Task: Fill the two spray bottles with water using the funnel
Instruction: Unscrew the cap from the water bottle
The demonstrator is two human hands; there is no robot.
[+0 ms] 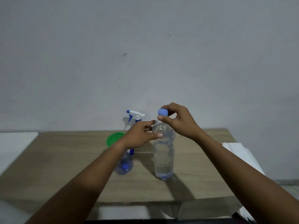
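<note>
A tall clear water bottle (163,159) stands upright on the wooden table (64,167). My right hand (178,121) pinches its light blue cap (163,112) at the top. My left hand (140,136) grips the bottle's shoulder from the left. A spray bottle with a white and blue trigger head (135,115) stands behind my left hand, its body hidden. A second clear spray bottle (124,165) stands under my left forearm, with blue parts showing. The green funnel (114,139) sits left of my left wrist, partly hidden.
White folded cloth or paper (239,152) lies at the table's right edge. A white surface (13,146) adjoins the table on the left. A grey wall rises right behind the table. The table's front edge runs near my forearms.
</note>
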